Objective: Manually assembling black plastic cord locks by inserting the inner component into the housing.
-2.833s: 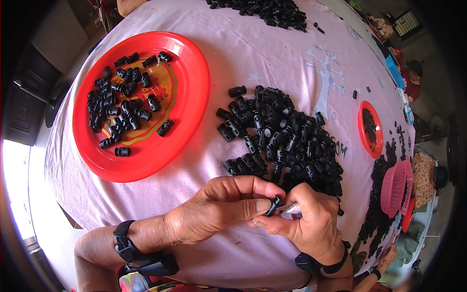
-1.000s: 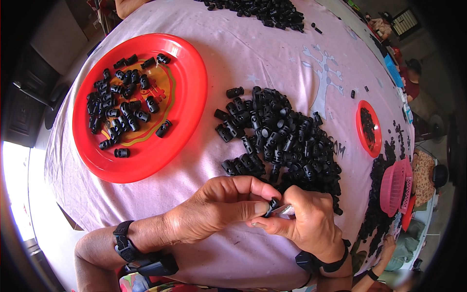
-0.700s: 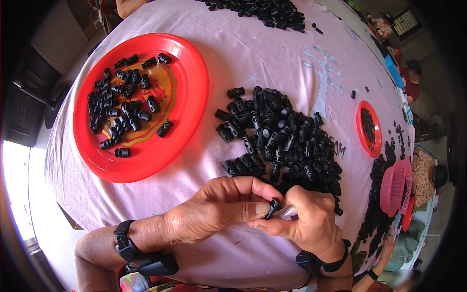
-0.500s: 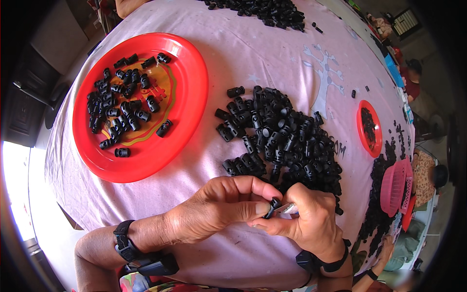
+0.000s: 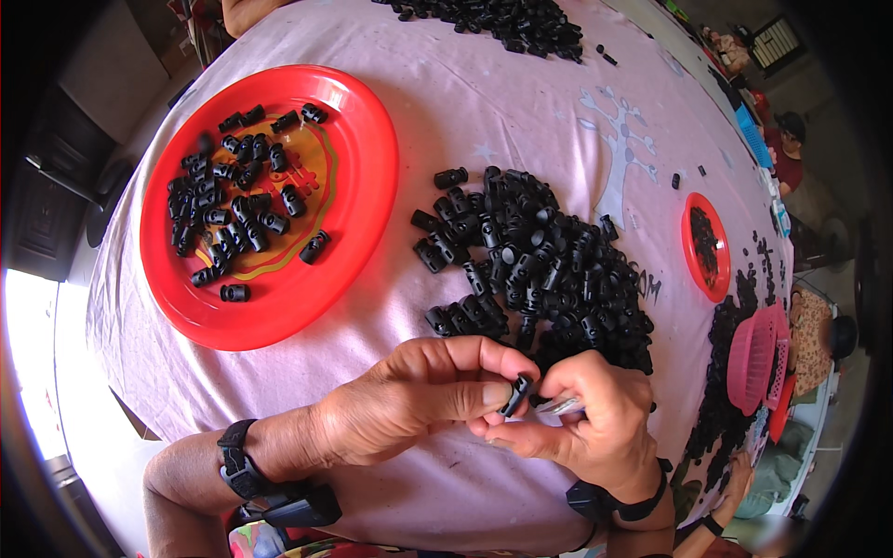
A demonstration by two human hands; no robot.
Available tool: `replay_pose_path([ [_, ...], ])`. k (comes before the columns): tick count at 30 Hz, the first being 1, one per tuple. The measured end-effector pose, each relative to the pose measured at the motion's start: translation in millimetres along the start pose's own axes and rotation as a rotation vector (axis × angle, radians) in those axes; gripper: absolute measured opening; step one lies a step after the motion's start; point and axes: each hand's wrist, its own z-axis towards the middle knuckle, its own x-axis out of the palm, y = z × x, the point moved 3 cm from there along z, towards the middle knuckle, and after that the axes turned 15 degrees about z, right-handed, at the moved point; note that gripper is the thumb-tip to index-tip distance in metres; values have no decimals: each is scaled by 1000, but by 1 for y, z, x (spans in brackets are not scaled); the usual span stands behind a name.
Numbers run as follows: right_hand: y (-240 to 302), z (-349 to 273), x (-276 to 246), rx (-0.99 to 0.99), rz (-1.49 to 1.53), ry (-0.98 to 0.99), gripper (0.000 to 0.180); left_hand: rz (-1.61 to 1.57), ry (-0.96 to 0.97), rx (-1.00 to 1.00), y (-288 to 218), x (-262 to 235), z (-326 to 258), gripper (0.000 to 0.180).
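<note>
Both forearms enter from the lower edge of the frame and meet at lower centre. The left hand [image 5: 409, 409] lies knuckles up, its fingers curled and its thumb stretched toward the right, the thumb tip pressed against a small black piece [image 5: 516, 395] pinched with the forefinger. The right hand [image 5: 581, 423] faces it from the lower right, fingers bent inward, its fingertips closed on the same spot, touching the left hand's fingertips. Each wrist carries a black band, the left at the lower left, the right at the lower right.
</note>
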Motion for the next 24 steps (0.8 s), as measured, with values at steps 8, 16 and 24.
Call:
replay_pose_path([
  [8,3,0,2,37,143,-60,45,35,11,24,0,-1,-2,31],
  [16,1,0,2,-127,46,-30,41,108,-9,12,-2,2,1,31],
  [24,-1,-1,4,-166,0,-33,39,163,-26,21,-2,0,1,32],
])
